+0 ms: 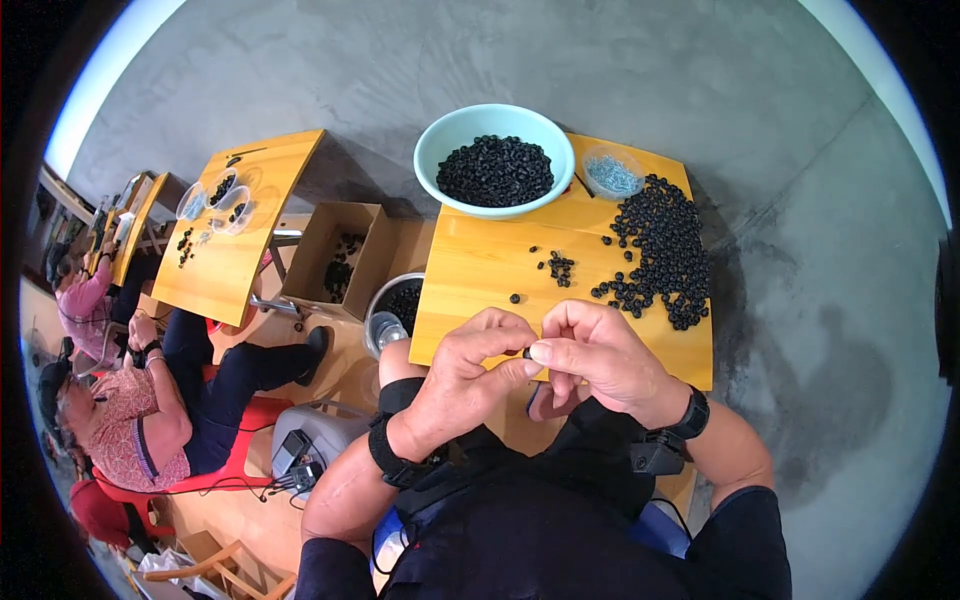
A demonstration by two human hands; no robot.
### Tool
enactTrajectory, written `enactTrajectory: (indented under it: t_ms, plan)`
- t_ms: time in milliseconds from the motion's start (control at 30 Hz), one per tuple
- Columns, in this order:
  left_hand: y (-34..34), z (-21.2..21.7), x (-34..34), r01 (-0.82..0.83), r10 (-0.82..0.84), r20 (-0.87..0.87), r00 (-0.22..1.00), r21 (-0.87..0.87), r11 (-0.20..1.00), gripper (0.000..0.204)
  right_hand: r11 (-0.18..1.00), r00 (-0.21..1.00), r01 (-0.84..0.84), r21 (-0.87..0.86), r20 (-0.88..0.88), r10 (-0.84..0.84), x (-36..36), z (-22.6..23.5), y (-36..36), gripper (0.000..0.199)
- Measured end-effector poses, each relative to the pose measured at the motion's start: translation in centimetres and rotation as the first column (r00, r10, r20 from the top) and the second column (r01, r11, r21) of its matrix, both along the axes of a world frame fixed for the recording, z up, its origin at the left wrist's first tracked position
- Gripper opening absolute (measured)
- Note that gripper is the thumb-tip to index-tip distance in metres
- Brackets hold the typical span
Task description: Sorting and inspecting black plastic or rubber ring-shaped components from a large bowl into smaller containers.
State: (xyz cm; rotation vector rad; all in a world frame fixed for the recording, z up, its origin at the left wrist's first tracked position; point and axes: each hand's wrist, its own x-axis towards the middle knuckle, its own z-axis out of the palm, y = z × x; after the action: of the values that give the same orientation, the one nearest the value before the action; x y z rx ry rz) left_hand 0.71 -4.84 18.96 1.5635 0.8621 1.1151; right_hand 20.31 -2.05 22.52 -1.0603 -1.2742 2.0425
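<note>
While left hand and right hand pinch small black ring together, black rings pile lies beyond.

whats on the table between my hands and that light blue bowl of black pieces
In the head view, between the hands and the light blue bowl lies bare yellow wooden tabletop, with only a few loose small black round pieces scattered toward the right.

— How many bowls up top? 
— One pale blue bowl heaped with black rings, and one small clear cup of silvery bits to its right. 
— Tables? 
— Two full wooden tabletops: one at centre, one at upper left. 
— Boxes? 
— One cardboard box between them. 
— Loose rings? 
— One big spread at right; too many to count. 
— Hands? 
— Two, at centre, left hand and right hand.
</note>
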Motion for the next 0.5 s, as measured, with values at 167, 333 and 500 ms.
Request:
enactTrajectory:
  t_ms: [167,333,500]
  plan:
    - [-0.1,0.2,0.2,-0.022,0.022,-0.011,1.000,-0.082,0.996,0.018,0.974,0.999,0.032,0.224,0.023,-0.038,-0.3,-0.6,0.2,0.017]
    - [0.0,0.3,0.6,-0.107,0.104,-0.033,0.994,-0.102,0.989,0.015,0.807,0.994,0.065,0.587,0.038,-0.107,-0.5,-1.3,0.2,0.010]
    - [0.1,0.3,0.3,-0.124,0.117,-0.067,0.991,-0.111,0.986,0.016,0.821,0.990,-0.047,0.568,0.135,-0.036,-0.3,0.1,0.6,0.009]
